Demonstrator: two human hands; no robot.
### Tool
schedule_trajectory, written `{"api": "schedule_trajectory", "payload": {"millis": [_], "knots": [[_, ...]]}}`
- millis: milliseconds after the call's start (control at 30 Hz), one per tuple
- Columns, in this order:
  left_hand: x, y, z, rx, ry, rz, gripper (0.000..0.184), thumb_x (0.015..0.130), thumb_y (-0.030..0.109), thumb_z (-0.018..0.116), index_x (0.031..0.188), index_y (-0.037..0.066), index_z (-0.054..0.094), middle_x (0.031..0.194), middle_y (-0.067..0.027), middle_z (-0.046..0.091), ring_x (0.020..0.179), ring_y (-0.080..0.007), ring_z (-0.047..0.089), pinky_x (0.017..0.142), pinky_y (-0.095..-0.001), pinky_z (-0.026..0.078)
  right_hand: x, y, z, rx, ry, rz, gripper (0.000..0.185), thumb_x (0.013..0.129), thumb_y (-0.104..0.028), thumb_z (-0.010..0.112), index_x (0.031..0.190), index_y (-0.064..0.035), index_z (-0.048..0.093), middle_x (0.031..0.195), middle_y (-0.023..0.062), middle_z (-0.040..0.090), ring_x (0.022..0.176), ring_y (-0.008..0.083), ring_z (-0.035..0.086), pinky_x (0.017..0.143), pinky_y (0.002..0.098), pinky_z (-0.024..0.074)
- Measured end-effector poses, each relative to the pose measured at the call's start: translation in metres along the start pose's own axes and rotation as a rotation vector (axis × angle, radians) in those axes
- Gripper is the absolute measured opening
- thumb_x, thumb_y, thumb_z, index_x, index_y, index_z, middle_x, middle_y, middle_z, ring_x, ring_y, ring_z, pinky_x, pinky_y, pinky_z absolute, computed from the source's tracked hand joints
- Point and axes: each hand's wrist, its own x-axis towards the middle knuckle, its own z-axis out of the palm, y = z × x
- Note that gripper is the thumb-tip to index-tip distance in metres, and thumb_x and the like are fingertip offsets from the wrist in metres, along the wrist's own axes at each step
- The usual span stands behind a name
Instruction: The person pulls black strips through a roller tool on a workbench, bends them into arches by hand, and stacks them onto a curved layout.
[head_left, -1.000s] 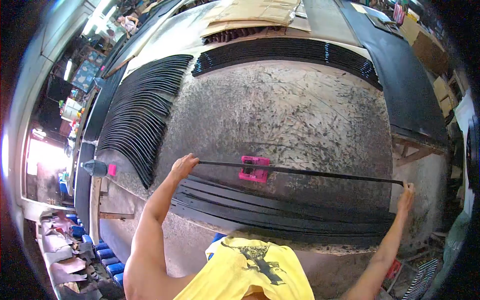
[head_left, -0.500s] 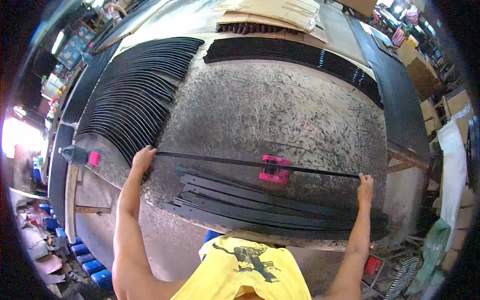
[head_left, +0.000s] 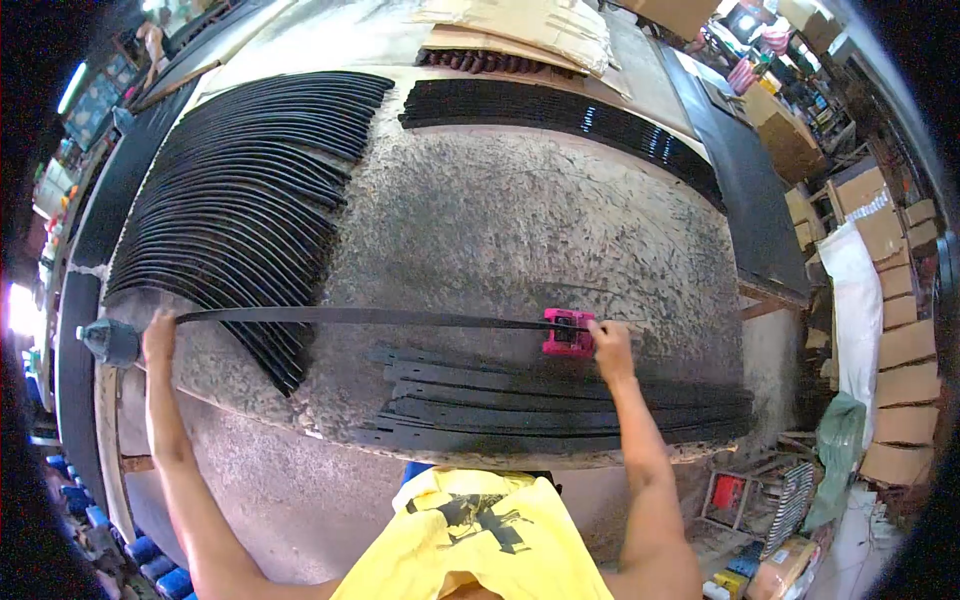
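Note:
A long black strap (head_left: pixel 370 316) stretches across the table between my two hands. My left hand (head_left: pixel 159 340), fingers closed, grips its left end beside a dark blue-grey bottle (head_left: pixel 110 342). My right hand (head_left: pixel 612 350) is closed at the right side of a small pink tool (head_left: pixel 556 340), where the strap runs into or over it; I cannot tell which. The strap's end at the right fingers is partly hidden. Below the strap lies a loose pile of flat black straps (head_left: pixel 500 400) with holes at their left ends.
Many black strips (head_left: pixel 240 180) lie side by side at the left, and another row (head_left: pixel 540 108) is laid along the back. Cardboard sheets (head_left: pixel 525 25) are stacked behind. A person (head_left: pixel 154 45) is at the far left. Cartons (head_left: pixel 905 380) stand at the right.
Both hands have moved left with the strap. My right hand has come from the table's right side to the pink tool, and my left hand has reached the bottle.

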Motion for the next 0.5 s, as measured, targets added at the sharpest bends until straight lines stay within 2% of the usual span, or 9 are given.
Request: {"api": "schedule_trajectory", "payload": {"millis": [33,67,100,133,167,200,267,400,500], "knots": [[0.008,-0.057,0.053,0.015,0.171,0.098,0.014,0.094,0.011,0.054,0.105,0.013,0.063,0.106,-0.0148,0.064,0.091,-0.0334,0.07,0.073,-0.0413,0.06,0.009,-0.022,0.006,0.0,0.082,-0.052,0.029,0.086,-0.003,0.061,0.112,-0.0097,0.072,0.094,0.0119,0.064,0.093,0.0336,0.06,0.083,0.0441,0.0478],[0.0,-0.065,0.02,-0.049,0.071,0.0,0.015,0.093,0.009,0.055,0.106,0.012,0.063,0.107,-0.0155,0.065,0.094,-0.034,0.07,0.075,-0.042,0.06,0.018,-0.042,0.008,0.046,0.068,-0.054,0.031,0.085,-0.002,0.063,0.114,-0.0097,0.072,0.095,0.0121,0.064,0.094,0.0341,0.059,0.084,0.044,0.0475],[-0.005,-0.091,0.023,-0.004,0.15,-0.043,0.016,0.094,0.009,0.054,0.107,0.01,0.063,0.109,-0.0165,0.064,0.098,-0.0339,0.069,0.078,-0.0438,0.059,0.023,-0.061,0.013,0.077,0.024,-0.019,0.037,0.083,0.0,0.062,0.118,-0.0101,0.07,0.099,0.0122,0.062,0.098,0.0338,0.058,0.088,0.0443,0.0465],[0.004,-0.145,0.054,0.113,0.095,0.002,0.02,0.095,0.011,0.051,0.11,0.01,0.064,0.112,-0.0176,0.065,0.101,-0.0345,0.067,0.08,-0.0454,0.058,0.029,-0.077,0.018,0.08,0.031,-0.04,0.043,0.081,0.002,0.06,0.121,-0.0107,0.069,0.103,0.0122,0.06,0.102,0.0337,0.056,0.093,0.044,0.0453],[-0.003,-0.163,0.042,0.085,0.129,-0.087,0.023,0.097,0.014,0.048,0.114,0.009,0.063,0.114,-0.0184,0.066,0.103,-0.0355,0.067,0.079,-0.0463,0.057,0.034,-0.091,0.023,0.078,0.054,-0.079,0.046,0.08,0.003,0.059,0.123,-0.0114,0.068,0.102,0.0114,0.058,0.101,0.0331,0.055,0.092,0.0439,0.0453],[-0.011,-0.162,0.003,0.041,-0.011,-0.157,0.025,0.098,0.013,0.045,0.113,0.009,0.063,0.113,-0.0202,0.065,0.101,-0.0375,0.067,0.08,-0.0481,0.057,0.039,-0.102,0.028,0.076,0.078,-0.117,0.049,0.079,0.004,0.058,0.124,-0.0121,0.066,0.101,0.0106,0.057,0.099,0.0326,0.054,0.092,0.0439,0.0453],[-0.02,-0.192,-0.016,0.006,0.075,-0.248,0.025,0.098,0.015,0.046,0.112,0.007,0.064,0.107,-0.0185,0.067,0.101,-0.0367,0.067,0.079,-0.0499,0.055,0.045,-0.122,0.04,0.211,0.018,-0.097,0.051,0.078,0.007,0.058,0.124,-0.0118,0.067,0.102,0.011,0.057,0.1,0.0328,0.054,0.093,0.0425,0.0456],[-0.032,-0.23,-0.053,0.172,0.178,-0.263,0.023,0.098,0.014,0.046,0.111,0.008,0.064,0.112,-0.0199,0.065,0.097,-0.0372,0.067,0.079,-0.0494,0.055,0.048,-0.141,0.039,0.353,-0.046,-0.136,0.051,0.078,0.008,0.056,0.124,-0.0099,0.068,0.105,0.0122,0.058,0.106,0.0339,0.054,0.096,0.0433,0.0466],[-0.028,-0.222,-0.077,0.226,0.236,-0.264,0.018,0.096,0.013,0.051,0.109,0.008,0.062,0.108,-0.0227,0.063,0.094,-0.039,0.067,0.077,-0.0481,0.056,0.042,-0.132,0.002,0.543,-0.247,-0.12,0.04,0.085,0.008,0.058,0.122,-0.0039,0.067,0.106,0.0146,0.06,0.105,0.0333,0.058,0.093,0.0399,0.0483]]}}
